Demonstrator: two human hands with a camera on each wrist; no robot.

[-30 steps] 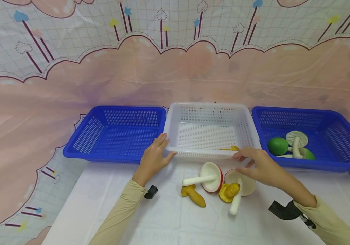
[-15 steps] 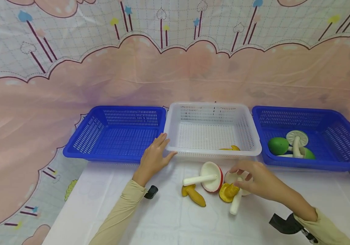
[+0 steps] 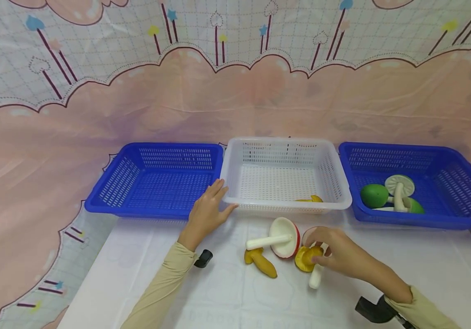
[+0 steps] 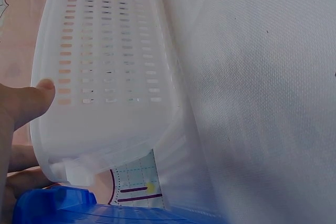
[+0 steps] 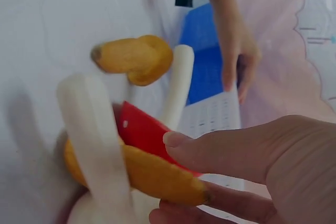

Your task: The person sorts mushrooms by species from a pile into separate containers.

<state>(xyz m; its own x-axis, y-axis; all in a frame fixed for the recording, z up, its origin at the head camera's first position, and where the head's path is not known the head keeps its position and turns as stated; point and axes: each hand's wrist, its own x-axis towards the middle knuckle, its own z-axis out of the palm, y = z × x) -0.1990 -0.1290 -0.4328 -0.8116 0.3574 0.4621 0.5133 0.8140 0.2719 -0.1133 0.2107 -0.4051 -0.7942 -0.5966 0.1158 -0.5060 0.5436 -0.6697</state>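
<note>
My left hand [image 3: 207,212] rests at the front left corner of the white basket [image 3: 286,205]. Its thumb [image 4: 44,90] lies against the basket's outer wall, the other fingers straight along the side. With thumb and fingertips, my right hand [image 3: 340,251] pinches the stem of a yellow toy mushroom [image 3: 303,259] low over the table. That stem [image 5: 163,177] shows between thumb and fingers in the right wrist view. Beneath the hand lies a white-stemmed mushroom [image 3: 315,278], its cap mostly hidden. Beside it are a red-capped mushroom [image 3: 283,242] and another yellow mushroom [image 3: 262,263].
A blue basket [image 3: 153,212] stands left of the white one. To the right, a second blue basket [image 3: 457,201] holds several green mushrooms [image 3: 374,196]. Part of a yellow piece [image 3: 313,198] shows inside the white basket. A patterned cloth [image 3: 235,100] hangs behind.
My right hand has come down and left from the white basket's front rim to the yellow mushroom, its fingers closing round the stem. The left hand has stayed put.
</note>
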